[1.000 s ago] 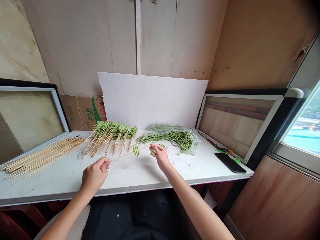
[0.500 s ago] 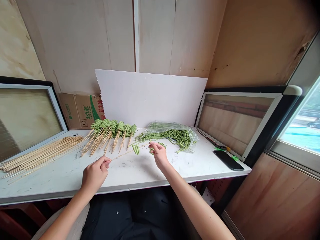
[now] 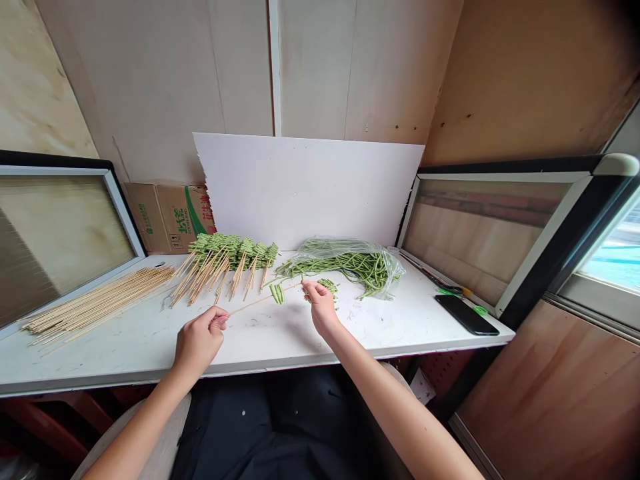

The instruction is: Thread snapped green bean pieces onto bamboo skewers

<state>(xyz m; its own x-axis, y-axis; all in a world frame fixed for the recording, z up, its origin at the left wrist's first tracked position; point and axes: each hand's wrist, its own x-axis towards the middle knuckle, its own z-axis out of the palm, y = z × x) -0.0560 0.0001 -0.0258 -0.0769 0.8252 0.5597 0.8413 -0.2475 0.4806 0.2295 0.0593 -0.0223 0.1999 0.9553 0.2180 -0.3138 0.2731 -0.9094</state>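
My left hand (image 3: 200,337) is closed around the blunt end of a thin bamboo skewer (image 3: 250,305), which slants up to the right above the table. A few short green bean pieces (image 3: 277,293) sit side by side on the skewer. At its far end, my right hand (image 3: 321,307) pinches what looks like another small green bean piece, partly hidden by the fingers. Just behind that hand, a small pile of cut bean pieces (image 3: 329,287) lies on the white table (image 3: 280,340).
Finished bean skewers (image 3: 230,252) are stacked at the back. Bare bamboo skewers (image 3: 100,300) lie at the left. Long green beans (image 3: 345,263) rest in a clear plastic bag (image 3: 395,270). A black phone (image 3: 466,315) and scissors (image 3: 447,288) lie at the right. Behind stands a white board (image 3: 310,190).
The whole view has shifted slightly, with the table's contents appearing farther right. Both hands keep nearly the same pose on the skewer and bean piece.
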